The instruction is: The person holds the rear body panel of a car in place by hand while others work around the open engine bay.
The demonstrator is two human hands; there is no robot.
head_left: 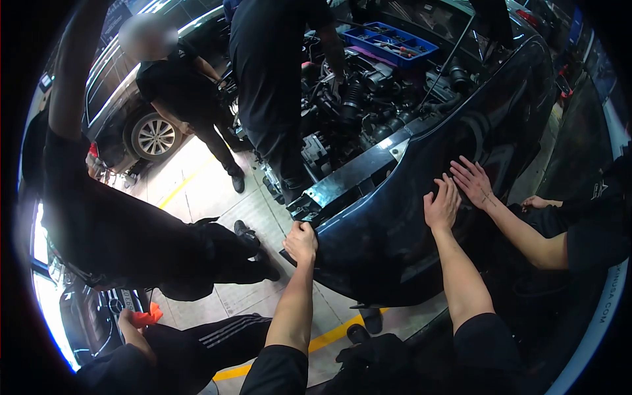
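A glossy dark blue car fender point(395, 217) runs along the side of a bared engine bay. My left hand point(301, 241) is closed around the fender's front corner, knuckles up, beside the metal crossbar point(355, 172). Farther back, my right hand point(442, 205) rests against the fender's outer face with its fingers stretched out. Right beside it, a co-worker's hand point(473, 183) lies with spread fingers on the same panel. My left fingertips are hidden behind the panel edge.
A person in dark clothes point(270, 85) stands at the engine bay point(368, 99), one arm reaching in. A blue tool tray point(421, 58) sits above the engine. Other people stand at the left, one holding an orange cloth point(150, 315). Another car's wheel point(156, 135) is behind them.
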